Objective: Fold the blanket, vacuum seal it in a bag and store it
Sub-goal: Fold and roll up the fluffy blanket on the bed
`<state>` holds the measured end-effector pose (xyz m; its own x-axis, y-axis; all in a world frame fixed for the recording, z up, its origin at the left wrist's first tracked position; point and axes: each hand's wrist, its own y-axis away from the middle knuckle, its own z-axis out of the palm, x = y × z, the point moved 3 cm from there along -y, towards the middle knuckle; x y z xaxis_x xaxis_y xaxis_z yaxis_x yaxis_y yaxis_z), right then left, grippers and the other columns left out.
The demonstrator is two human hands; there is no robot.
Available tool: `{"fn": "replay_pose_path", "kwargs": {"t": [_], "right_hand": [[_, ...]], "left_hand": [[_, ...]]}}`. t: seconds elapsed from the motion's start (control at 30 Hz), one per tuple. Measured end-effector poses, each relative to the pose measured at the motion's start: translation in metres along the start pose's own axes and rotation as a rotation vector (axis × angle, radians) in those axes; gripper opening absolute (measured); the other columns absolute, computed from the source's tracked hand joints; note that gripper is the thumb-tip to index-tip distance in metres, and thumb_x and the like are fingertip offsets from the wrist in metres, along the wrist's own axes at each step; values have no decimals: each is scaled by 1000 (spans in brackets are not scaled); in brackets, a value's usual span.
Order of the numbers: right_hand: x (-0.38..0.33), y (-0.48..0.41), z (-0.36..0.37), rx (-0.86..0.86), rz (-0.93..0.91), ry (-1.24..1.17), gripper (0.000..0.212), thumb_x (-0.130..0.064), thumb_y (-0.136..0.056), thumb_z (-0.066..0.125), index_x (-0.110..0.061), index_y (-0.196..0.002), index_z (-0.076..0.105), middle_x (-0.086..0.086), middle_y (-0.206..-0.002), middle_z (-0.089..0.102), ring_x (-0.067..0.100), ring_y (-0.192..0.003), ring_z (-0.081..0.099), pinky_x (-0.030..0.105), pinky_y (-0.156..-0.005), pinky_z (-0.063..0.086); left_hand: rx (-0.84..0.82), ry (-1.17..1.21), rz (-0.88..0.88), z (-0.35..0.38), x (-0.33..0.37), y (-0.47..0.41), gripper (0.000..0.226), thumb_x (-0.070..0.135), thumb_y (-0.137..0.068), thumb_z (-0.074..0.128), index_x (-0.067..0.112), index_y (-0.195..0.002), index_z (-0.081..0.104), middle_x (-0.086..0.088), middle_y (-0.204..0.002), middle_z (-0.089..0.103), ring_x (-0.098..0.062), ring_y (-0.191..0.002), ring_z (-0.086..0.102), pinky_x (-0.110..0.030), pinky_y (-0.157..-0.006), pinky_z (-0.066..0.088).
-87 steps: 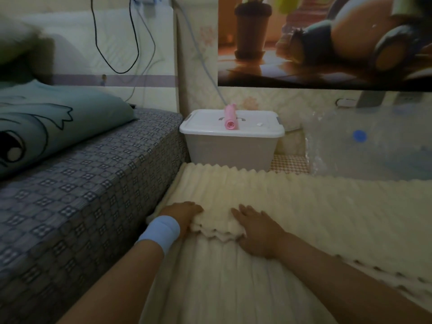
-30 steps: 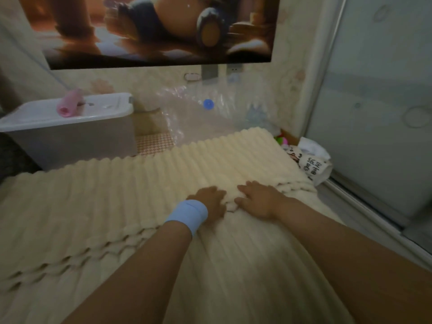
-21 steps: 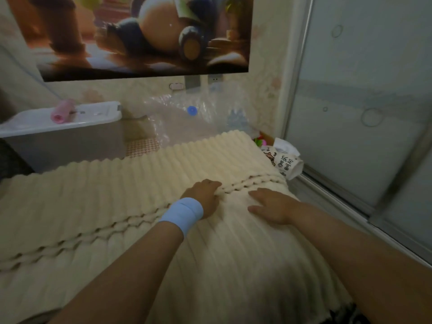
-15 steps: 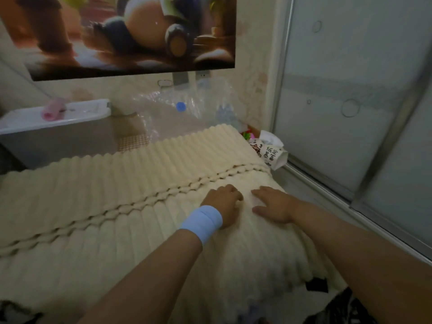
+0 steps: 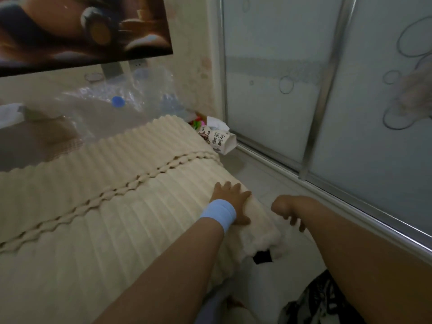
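A cream ribbed blanket [image 5: 98, 206] lies spread on the floor, one layer folded over another with a scalloped edge running diagonally across it. My left hand [image 5: 230, 197], with a light blue wristband, presses flat on the blanket near its right edge. My right hand [image 5: 286, 210] hangs just off that edge above the floor, fingers loosely curled downward and holding nothing. A clear vacuum bag [image 5: 121, 106] with a blue valve leans against the far wall behind the blanket.
A white storage box [image 5: 14, 136] stands at the far left. A tissue pack [image 5: 218, 137] and small colourful items lie in the corner. Frosted sliding doors [image 5: 327, 101] run along the right. Dark patterned fabric [image 5: 313, 302] lies at the bottom right.
Both hands slid rightward along the blanket from its left end to its right edge. My right hand has come off the blanket and hangs beside it; the view turned right.
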<state>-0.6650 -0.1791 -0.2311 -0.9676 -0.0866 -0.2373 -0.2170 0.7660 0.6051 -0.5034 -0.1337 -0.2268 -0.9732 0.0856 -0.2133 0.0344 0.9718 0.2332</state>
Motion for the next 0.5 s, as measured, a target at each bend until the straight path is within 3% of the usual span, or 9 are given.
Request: {"fn": "replay_pose_path", "kwargs": {"t": [0.07,0.13,0.2,0.23,0.3,0.37,0.43,0.5], "right_hand": [[19,-3,8,-61,106,-141,61,-40,-107,31,-9,-157,16,23,-151,36,38,-109,59,47,-88,53],[34,-11,23,-168,202,-294,76,-55,-103,34,-7,-157,11,23,-157,29,43,-118,57,48,-76,53],[42,-23,41,-344,270,-530,97,-74,-88,44,-8,-156,23,23,-150,40,46,-122,54,51,-68,55],[44,-28,47,-394,254,-619,97,-78,-83,48,-9,-151,36,21,-142,49,44,-119,55,51,-71,57],[38,-31,45,-389,168,-742,71,-66,-88,55,-10,-132,56,16,-122,63,37,-108,61,54,-81,56],[24,-26,34,-308,95,-824,37,-36,-96,61,-7,-119,59,15,-108,67,33,-97,64,55,-90,53],[12,-18,19,-233,44,-937,24,-17,-97,59,-4,-117,58,14,-102,68,30,-90,66,55,-92,52],[2,-6,9,-186,17,-943,20,-13,-98,54,-3,-114,58,13,-100,68,28,-84,67,55,-90,53]], "left_hand": [[-46,-19,-36,12,-1,-4,87,73,-78,49,39,-150,13,0,-160,7,-31,-147,3,-57,-115,6],[-26,-15,-54,18,-4,-6,87,76,-77,46,41,-150,13,2,-161,5,-29,-147,0,-56,-115,4],[-4,-13,-51,20,-4,-8,86,77,-77,44,42,-149,12,3,-160,5,-29,-147,0,-56,-114,4],[3,-8,-51,20,-4,-8,86,77,-77,44,42,-149,12,4,-160,5,-29,-147,0,-56,-114,4],[4,9,-64,20,-2,-7,86,76,-77,44,42,-149,12,4,-161,4,-29,-147,-2,-57,-114,3],[1,34,-82,21,-1,-5,84,73,-78,45,41,-149,14,3,-161,5,-30,-147,-3,-58,-114,2],[33,83,-81,18,3,0,80,68,-79,47,40,-148,19,2,-160,10,-30,-147,1,-58,-114,3],[137,164,-50,12,13,8,68,60,-82,49,38,-144,31,1,-155,24,-28,-144,15,-53,-114,10]]}}
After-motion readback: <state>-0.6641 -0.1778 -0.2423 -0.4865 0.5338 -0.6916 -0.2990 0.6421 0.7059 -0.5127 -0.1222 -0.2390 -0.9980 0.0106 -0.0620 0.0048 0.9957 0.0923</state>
